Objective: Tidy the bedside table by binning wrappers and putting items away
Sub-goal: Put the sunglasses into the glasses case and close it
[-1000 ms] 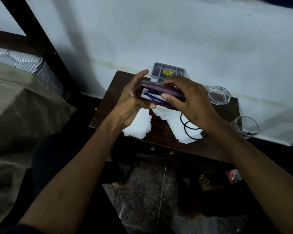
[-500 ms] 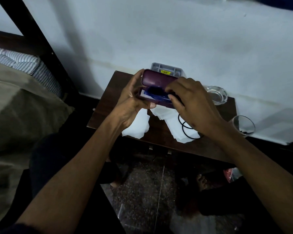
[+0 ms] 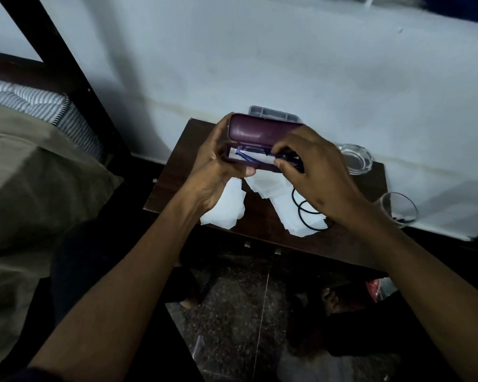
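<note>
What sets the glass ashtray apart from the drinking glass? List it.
The glass ashtray is low and wide; the drinking glass is taller and deeper. The ashtray sits near the wall, toward the back of the bedside table; the glass stands nearer, at the table's right edge. Both are clear, round, upright and untouched by either hand.

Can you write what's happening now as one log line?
left hand: holds open case | right hand: pinches glasses in case | wrappers: on table
</note>
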A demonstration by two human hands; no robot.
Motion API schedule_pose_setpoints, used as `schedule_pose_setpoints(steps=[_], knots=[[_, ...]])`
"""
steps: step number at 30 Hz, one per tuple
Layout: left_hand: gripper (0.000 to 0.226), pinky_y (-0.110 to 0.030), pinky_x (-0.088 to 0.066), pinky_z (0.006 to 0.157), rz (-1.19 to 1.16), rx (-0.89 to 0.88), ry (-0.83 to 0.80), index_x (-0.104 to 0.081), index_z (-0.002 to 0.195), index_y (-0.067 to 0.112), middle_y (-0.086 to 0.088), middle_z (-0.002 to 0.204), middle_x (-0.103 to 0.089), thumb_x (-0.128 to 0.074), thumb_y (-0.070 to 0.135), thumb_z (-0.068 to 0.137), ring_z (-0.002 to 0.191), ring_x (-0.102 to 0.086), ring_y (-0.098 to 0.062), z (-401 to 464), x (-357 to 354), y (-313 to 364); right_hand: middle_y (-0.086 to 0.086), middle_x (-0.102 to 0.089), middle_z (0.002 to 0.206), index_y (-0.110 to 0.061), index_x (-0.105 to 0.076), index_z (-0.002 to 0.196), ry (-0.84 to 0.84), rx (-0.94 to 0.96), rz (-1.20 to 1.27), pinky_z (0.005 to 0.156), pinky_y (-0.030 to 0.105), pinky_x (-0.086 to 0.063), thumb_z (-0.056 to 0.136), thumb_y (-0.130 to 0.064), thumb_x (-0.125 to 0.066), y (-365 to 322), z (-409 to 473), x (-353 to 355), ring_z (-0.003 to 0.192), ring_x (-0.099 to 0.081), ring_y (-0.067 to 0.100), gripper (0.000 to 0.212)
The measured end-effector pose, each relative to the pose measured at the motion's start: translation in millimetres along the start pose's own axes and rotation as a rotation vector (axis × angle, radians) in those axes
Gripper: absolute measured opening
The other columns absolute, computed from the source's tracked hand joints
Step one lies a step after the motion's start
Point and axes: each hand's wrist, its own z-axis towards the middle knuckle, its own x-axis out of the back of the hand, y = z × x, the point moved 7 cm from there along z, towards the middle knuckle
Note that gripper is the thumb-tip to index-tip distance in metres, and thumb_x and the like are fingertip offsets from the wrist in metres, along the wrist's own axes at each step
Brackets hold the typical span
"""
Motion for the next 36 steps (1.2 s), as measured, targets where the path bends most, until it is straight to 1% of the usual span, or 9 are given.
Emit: schedule_pose_setpoints(steps=[3, 5, 7, 11, 16, 21, 26, 32, 36], knots=[[0.103, -0.055, -0.054, 0.084, 0.003, -0.011, -0.001, -0.046, 0.155, 0.014, -0.021, 0.133, -0.066, -0.061, -0.036, 0.066, 0.116, -0.068, -0.033, -0.1, 0.1, 1.0, -0.004, -0.067, 0.105, -0.020, -0.065, 0.105, -0.007, -0.053, 0.087, 0.083, 0.041, -0.056, 0.098, -0.026, -0.070, -0.4, -0.6, 0.5, 0.094, -0.066, 0.015, 0.011], [0.103, -0.053, -0.055, 0.084, 0.007, -0.018, -0.003, -0.045, 0.155, 0.015, -0.026, 0.139, -0.061, -0.062, -0.035, 0.066, 0.118, -0.067, -0.035, -0.1, 0.9, 1.9, -0.005, -0.070, 0.098, -0.019, -0.065, 0.102, -0.019, -0.075, 0.155, 0.081, 0.043, -0.056, 0.100, -0.024, -0.067, -1.6, 0.2, 0.0, 0.091, -0.067, 0.015, 0.006], [0.104, -0.049, -0.058, 0.082, 0.009, -0.017, 0.003, -0.045, 0.156, 0.016, -0.022, 0.138, -0.063, -0.063, -0.035, 0.066, 0.121, -0.067, -0.032, -0.2, 2.0, 2.2, -0.007, -0.072, 0.096, -0.018, -0.068, 0.099, -0.030, -0.101, 0.209, 0.084, 0.043, -0.057, 0.097, -0.016, -0.069, 0.0, 1.7, 0.1, 0.090, -0.068, 0.013, 0.003], [0.105, -0.046, -0.059, 0.079, 0.012, 0.001, 0.013, -0.046, 0.156, 0.016, -0.004, 0.124, -0.067, -0.062, -0.035, 0.066, 0.116, -0.066, -0.023, 0.3, 2.5, -0.3, -0.008, -0.068, 0.106, -0.021, -0.070, 0.102, 0.013, -0.161, 0.263, 0.093, 0.033, -0.055, 0.087, -0.014, -0.081, 7.4, 7.8, 5.5, 0.102, -0.066, 0.011, 0.020], [0.110, -0.040, -0.058, 0.075, -0.001, -0.011, -0.010, -0.039, 0.160, 0.016, -0.021, 0.142, -0.057, -0.064, -0.033, 0.065, 0.120, -0.062, -0.016, -0.5, -0.5, 0.9, -0.002, -0.065, 0.103, -0.018, -0.075, 0.096, 0.042, -0.109, 0.229, 0.089, 0.037, -0.053, 0.080, -0.007, -0.082, 7.1, 14.2, 3.3, 0.101, -0.063, 0.016, 0.021], [0.111, -0.041, -0.056, 0.078, -0.017, -0.028, -0.041, -0.038, 0.161, 0.015, -0.026, 0.152, -0.051, -0.066, -0.028, 0.063, 0.125, -0.062, -0.023, 0.2, -0.6, 1.8, -0.003, -0.072, 0.108, -0.014, -0.075, 0.098, 0.010, -0.060, 0.270, 0.097, 0.041, -0.057, 0.085, 0.002, -0.074, 1.5, 14.3, 0.5, 0.109, -0.068, 0.015, 0.021], [0.112, -0.040, -0.059, 0.075, -0.004, -0.031, -0.015, -0.039, 0.160, 0.016, -0.024, 0.150, -0.055, -0.067, -0.030, 0.062, 0.123, -0.063, -0.027, 1.3, 1.3, 0.0, -0.009, -0.075, 0.108, -0.017, -0.073, 0.109, -0.044, -0.100, 0.299, 0.098, 0.024, -0.057, 0.088, 0.008, -0.069, -2.3, 14.9, -3.1, 0.104, -0.071, 0.000, 0.032], [0.111, -0.044, -0.060, 0.076, 0.013, -0.040, 0.001, -0.040, 0.160, 0.016, -0.020, 0.150, -0.055, -0.064, -0.035, 0.066, 0.126, -0.064, -0.025, 1.8, 2.7, 1.3, -0.007, -0.076, 0.111, -0.014, -0.077, 0.119, -0.057, -0.088, 0.282, 0.096, 0.010, -0.052, 0.087, 0.016, -0.063, 1.5, 17.7, -3.7, 0.105, -0.070, 0.000, 0.047], [0.109, -0.047, -0.056, 0.078, -0.003, -0.045, -0.008, -0.041, 0.159, 0.015, -0.023, 0.150, -0.055, -0.066, -0.034, 0.065, 0.127, -0.064, -0.031, 2.9, 4.1, 2.0, -0.004, -0.074, 0.110, -0.016, -0.079, 0.121, -0.009, -0.040, 0.243, 0.095, 0.018, -0.055, 0.086, 0.010, -0.070, 3.6, 17.9, -1.5, 0.101, -0.068, 0.001, 0.045]])
